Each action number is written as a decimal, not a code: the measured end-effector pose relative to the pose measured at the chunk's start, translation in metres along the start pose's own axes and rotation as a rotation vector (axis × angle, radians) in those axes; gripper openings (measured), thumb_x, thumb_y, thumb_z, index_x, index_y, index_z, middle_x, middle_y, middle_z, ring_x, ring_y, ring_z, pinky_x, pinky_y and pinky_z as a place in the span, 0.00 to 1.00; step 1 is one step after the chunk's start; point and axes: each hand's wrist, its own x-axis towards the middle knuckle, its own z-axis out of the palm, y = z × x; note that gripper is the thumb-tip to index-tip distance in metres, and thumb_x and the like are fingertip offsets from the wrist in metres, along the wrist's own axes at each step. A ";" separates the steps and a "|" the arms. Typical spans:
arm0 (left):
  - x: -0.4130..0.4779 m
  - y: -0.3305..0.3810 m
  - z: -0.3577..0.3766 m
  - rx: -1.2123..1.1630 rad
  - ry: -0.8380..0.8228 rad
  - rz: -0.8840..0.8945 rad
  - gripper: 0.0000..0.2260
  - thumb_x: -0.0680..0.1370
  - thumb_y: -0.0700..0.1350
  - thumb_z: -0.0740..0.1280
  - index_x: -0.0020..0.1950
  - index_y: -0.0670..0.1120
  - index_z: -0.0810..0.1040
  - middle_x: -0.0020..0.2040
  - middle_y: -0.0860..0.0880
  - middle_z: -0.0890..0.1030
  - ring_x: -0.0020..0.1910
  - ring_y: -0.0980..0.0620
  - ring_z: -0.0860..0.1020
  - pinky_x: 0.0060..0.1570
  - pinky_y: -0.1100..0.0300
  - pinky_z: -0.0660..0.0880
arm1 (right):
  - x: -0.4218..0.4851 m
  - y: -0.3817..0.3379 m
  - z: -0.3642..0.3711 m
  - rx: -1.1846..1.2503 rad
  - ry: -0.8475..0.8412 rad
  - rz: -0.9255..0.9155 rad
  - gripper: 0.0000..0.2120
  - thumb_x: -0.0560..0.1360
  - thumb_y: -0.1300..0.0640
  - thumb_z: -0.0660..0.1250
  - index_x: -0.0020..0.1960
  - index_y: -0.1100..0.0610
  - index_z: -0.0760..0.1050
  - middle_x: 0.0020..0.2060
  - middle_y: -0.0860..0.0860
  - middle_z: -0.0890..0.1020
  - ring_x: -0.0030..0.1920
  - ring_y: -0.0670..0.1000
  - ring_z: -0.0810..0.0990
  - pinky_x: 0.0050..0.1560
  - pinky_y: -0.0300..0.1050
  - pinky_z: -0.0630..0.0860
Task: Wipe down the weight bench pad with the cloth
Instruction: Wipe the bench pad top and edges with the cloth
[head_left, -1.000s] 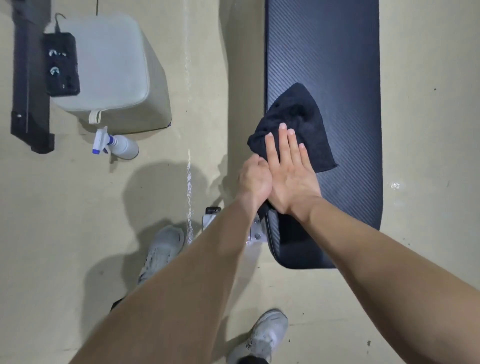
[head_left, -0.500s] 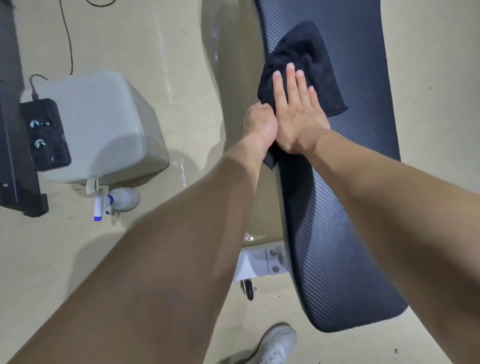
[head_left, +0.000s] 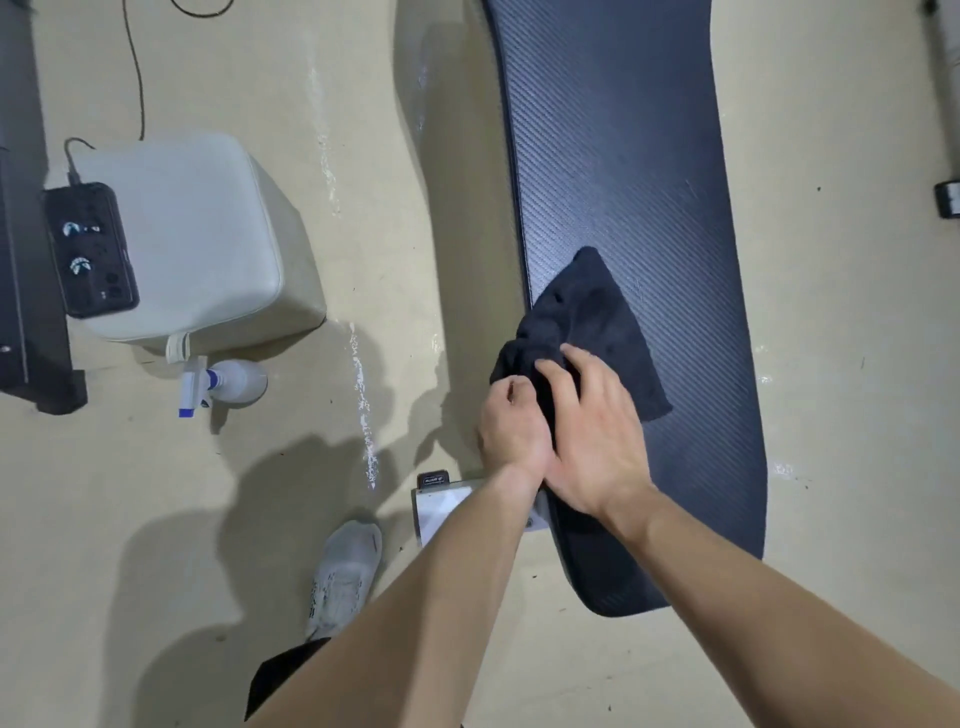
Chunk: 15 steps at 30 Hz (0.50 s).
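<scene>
- Black cloth (head_left: 592, 322) lies bunched on the weight bench pad (head_left: 623, 156), lower-centre of frame. It hugs the pad's left edge, with one corner pointing up-frame.
- Right hand (head_left: 597, 441) is on the cloth's near part, fingers bent and clawing the fabric into a fold. It is gripping, not pressing flat.
- Left hand (head_left: 511, 426) is just left of it and touching it, fingers curled in, pinching the cloth's left hem right at the pad edge.
- Pad is dark carbon-weave vinyl, running from top-centre to lower right. The cloth covers only a small patch of it.
- Progress, my read: mid-task. No wet sheen, streaks or dirt line visible, so can't tell which zones are already wiped.
- Current step looks like regathering or refolding the cloth rather than a wiping stroke.
- Left to do, judging by layout: the long upper stretch, the right-hand strip and the rounded near end at lower right are all bare of cloth. A few faint scuff-like marks show mid-pad above the cloth.
- Pad side walls and underside are not visible, can't judge.
- Spray bottle (head_left: 236, 382) lies on its side on the beige floor (head_left: 311, 78), left-centre, well apart from the pad and held by no hand. Can't tell whether the pad got sprayed.
- Other stuff: beige cushion stool (head_left: 176, 234) upper left with a phone (head_left: 89, 249) on top, cable plugged in; white bench bracket (head_left: 441, 506) beside the left forearm; grey shoe (head_left: 345, 569) bottom-centre.
</scene>
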 end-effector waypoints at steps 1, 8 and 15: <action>-0.003 -0.001 0.004 -0.057 -0.060 -0.038 0.16 0.80 0.54 0.59 0.60 0.49 0.79 0.55 0.49 0.82 0.56 0.46 0.78 0.61 0.53 0.73 | -0.002 0.006 -0.006 0.003 0.031 -0.028 0.26 0.75 0.47 0.64 0.70 0.55 0.70 0.71 0.58 0.70 0.71 0.60 0.67 0.67 0.59 0.71; 0.015 0.000 0.022 -0.195 -0.196 -0.120 0.28 0.79 0.64 0.53 0.73 0.52 0.72 0.69 0.54 0.75 0.69 0.51 0.73 0.72 0.50 0.66 | 0.066 0.029 -0.015 -0.042 0.008 -0.129 0.33 0.83 0.44 0.50 0.82 0.59 0.44 0.82 0.57 0.41 0.82 0.56 0.40 0.80 0.55 0.43; 0.068 0.070 0.028 -0.291 -0.280 -0.119 0.21 0.83 0.58 0.55 0.58 0.50 0.84 0.52 0.50 0.86 0.55 0.53 0.82 0.63 0.55 0.76 | 0.140 0.015 -0.023 -0.104 0.102 -0.047 0.34 0.83 0.43 0.43 0.81 0.59 0.34 0.80 0.56 0.34 0.80 0.53 0.34 0.79 0.52 0.37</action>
